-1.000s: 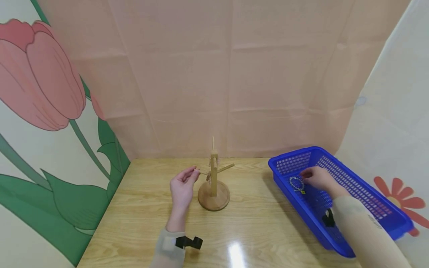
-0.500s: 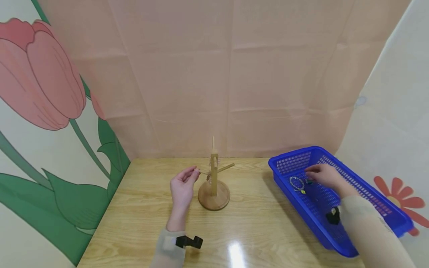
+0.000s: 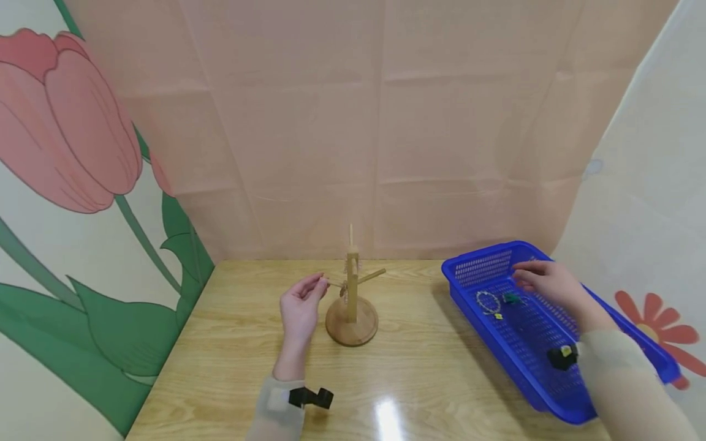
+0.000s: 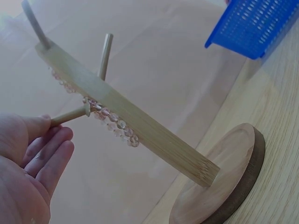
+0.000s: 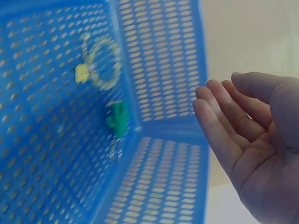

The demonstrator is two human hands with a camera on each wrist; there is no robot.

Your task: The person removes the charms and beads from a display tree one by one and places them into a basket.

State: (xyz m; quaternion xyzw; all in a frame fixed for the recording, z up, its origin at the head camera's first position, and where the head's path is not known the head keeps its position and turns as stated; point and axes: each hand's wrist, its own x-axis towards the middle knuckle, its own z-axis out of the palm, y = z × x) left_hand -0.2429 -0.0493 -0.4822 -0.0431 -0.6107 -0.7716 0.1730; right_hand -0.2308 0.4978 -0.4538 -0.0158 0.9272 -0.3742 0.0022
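A wooden stand (image 3: 352, 288) with a round base and several pegs stands on the table. My left hand (image 3: 298, 306) pinches the end of one peg (image 4: 70, 115), thumb against fingers. Clear and pinkish beaded bracelets (image 4: 122, 125) hang where that peg meets the post. My right hand (image 3: 551, 288) is over the blue basket, fingers relaxed and slightly bent, holding nothing. Below it in the basket lie a pale beaded bracelet (image 5: 117, 70) with a yellow charm (image 5: 81, 73) and a small green object (image 5: 119, 119), blurred in the right wrist view.
The blue plastic basket (image 3: 518, 244) with perforated walls stands at the table's right side, its rim raised around the bracelet. A pale cloth (image 3: 380, 122) hangs behind the wooden table (image 3: 231, 343). Printed flower panels stand left and right.
My right hand has risen and moved right, away from the pale bracelet, and the green object has come into sight in the basket. My left hand stays on the peg.
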